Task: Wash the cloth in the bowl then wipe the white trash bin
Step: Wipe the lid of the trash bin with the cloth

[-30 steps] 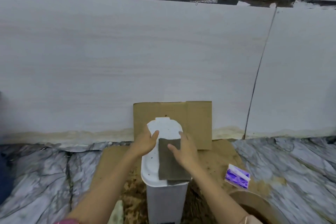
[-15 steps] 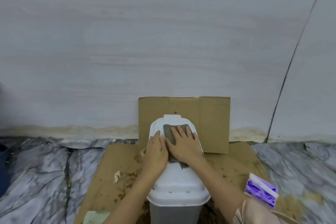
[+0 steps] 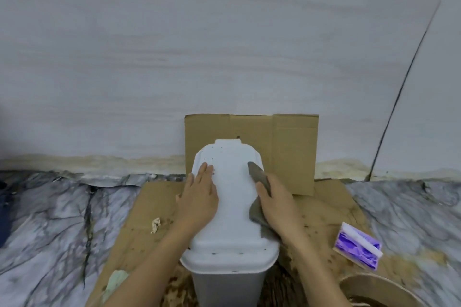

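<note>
Pale wall [image 3: 224,45] above veined, perhaps marble, floor [image 3: 50,219].

Both forearms bare to the frame's edge, left hand [image 3: 199,200] and right hand [image 3: 277,203] ungloved, no rings or watch showing.
</note>
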### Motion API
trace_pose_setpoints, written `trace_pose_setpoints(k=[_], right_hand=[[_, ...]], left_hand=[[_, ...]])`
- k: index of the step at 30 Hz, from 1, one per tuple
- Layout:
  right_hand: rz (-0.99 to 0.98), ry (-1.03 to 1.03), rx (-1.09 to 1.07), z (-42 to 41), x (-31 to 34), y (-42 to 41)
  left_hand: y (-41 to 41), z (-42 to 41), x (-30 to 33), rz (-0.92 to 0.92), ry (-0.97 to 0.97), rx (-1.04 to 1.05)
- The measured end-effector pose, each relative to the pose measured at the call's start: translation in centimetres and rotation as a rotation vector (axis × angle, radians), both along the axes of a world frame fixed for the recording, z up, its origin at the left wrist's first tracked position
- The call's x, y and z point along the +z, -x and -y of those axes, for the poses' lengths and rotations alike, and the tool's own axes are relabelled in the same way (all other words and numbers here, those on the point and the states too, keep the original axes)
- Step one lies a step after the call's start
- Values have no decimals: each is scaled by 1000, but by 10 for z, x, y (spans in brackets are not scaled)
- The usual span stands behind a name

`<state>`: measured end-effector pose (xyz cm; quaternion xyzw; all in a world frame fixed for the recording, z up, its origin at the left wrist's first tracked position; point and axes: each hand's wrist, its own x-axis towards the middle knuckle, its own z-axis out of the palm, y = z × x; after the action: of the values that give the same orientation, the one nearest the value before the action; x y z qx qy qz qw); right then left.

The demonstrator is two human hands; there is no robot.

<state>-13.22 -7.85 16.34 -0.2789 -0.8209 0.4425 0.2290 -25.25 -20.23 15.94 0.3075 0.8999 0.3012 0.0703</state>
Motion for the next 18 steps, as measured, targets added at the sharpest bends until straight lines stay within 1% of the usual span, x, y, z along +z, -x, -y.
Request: trace_pose_setpoints(k=[3, 5, 8, 11, 12, 13, 16, 17, 18], right_hand=[[36, -125, 45, 29, -8, -30], [66, -129, 50, 31, -9, -26], [201, -139, 110, 5, -5, 14], [202, -149, 154, -42, -3, 75], [185, -117, 156, -55, -3, 92], [150, -43, 158, -68, -4, 107], [-12, 408, 134, -82, -6, 119], [-57, 493, 131, -80, -5, 114], [-83, 524, 130, -75, -4, 104]], left_hand=[[-4, 1, 1, 20, -36, 8], [-5, 1, 2, 26, -45, 9], [-5, 1, 0, 12, -29, 14], [-3, 0, -4, 11, -66, 20], [-1, -1, -5, 17, -80, 21], [0, -1, -5, 19, -95, 21], [3, -3, -3, 34, -128, 21], [3, -2, -3, 43, -129, 22], [2, -1, -2, 51, -133, 22]])
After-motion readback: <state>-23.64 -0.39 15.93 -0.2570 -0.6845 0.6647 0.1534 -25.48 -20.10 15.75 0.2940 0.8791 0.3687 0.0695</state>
